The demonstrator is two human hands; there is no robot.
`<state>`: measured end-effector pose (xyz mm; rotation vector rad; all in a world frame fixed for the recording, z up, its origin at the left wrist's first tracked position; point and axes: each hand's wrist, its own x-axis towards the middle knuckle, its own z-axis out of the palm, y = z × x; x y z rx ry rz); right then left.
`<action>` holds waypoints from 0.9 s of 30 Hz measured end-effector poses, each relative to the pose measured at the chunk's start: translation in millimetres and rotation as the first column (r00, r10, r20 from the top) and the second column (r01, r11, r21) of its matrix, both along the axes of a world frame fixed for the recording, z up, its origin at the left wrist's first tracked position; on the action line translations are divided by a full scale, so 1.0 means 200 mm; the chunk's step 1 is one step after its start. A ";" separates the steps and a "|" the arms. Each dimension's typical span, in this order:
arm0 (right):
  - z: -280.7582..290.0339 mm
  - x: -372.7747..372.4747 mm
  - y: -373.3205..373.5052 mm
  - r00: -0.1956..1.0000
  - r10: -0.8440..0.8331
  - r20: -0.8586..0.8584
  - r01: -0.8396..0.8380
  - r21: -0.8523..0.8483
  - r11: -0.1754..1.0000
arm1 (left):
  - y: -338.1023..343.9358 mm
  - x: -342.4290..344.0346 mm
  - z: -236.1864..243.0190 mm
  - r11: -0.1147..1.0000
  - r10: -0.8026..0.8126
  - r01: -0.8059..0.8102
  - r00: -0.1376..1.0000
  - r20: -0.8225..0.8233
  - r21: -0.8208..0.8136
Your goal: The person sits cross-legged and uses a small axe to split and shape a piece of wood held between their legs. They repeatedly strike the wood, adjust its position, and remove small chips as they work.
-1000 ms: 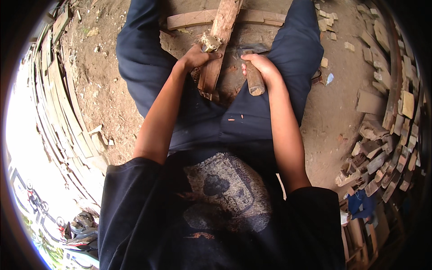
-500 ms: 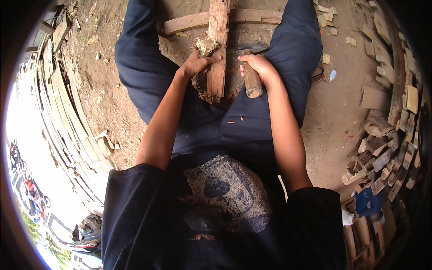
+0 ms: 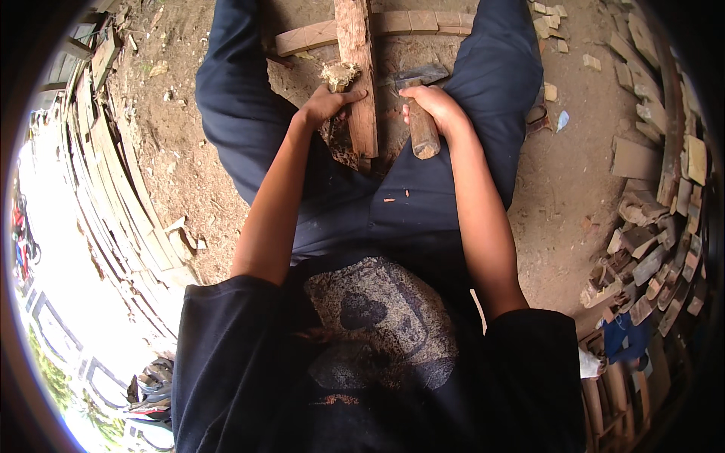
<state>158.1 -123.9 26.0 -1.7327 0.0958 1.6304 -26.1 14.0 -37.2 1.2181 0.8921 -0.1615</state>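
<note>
My left hand [image 3: 328,104] is closed around what looks like a chisel [image 3: 340,73]; its pale wooden handle top is frayed and spread, and its blade is mostly hidden below my hand. The thumb of that hand lies across a rough reddish-brown plank [image 3: 355,49], which runs lengthwise between my legs. To the right of the plank, my right hand [image 3: 436,103] grips a hammer [image 3: 425,140] near its dark metal head. The hammer's thick wooden handle points back toward me, over my right thigh.
A curved strip of wooden pieces [image 3: 408,23] lies across the ground beyond my hands. Long boards [image 3: 113,189] are stacked at the left, and many wood offcuts [image 3: 642,257] are heaped at the right. Small chips [image 3: 389,200] rest on my trousers.
The plank's far end has shifted left, so it now slants slightly. My left hand has moved a little left with it. The right hand keeps its hold on the hammer.
</note>
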 end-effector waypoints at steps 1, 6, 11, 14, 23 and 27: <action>0.00 0.00 0.00 1.000 0.003 -0.002 -0.003 -0.001 1.000 | 0.00 0.00 0.00 1.000 0.000 0.000 1.000 -0.007 0.008; -0.01 0.00 0.00 1.000 -0.004 0.001 0.004 0.000 1.000 | 0.01 0.02 0.06 0.997 -0.013 0.016 0.999 -0.042 0.081; 0.00 0.00 0.00 1.000 0.008 -0.023 -0.007 0.028 1.000 | -0.02 0.02 0.05 0.993 0.064 -0.074 0.993 0.101 0.097; 0.01 -0.01 0.00 1.000 -0.027 0.002 0.027 -0.024 0.999 | -0.04 0.04 0.15 0.991 0.108 -0.107 0.994 -0.019 0.077; 0.00 0.01 0.00 1.000 0.009 -0.017 -0.009 -0.012 1.000 | 0.01 0.02 0.05 0.985 0.020 -0.010 0.998 -0.058 0.171; 0.04 -0.01 0.00 1.000 0.015 -0.004 -0.015 -0.005 1.000 | 0.02 0.03 0.07 0.986 -0.022 0.029 0.999 -0.043 0.167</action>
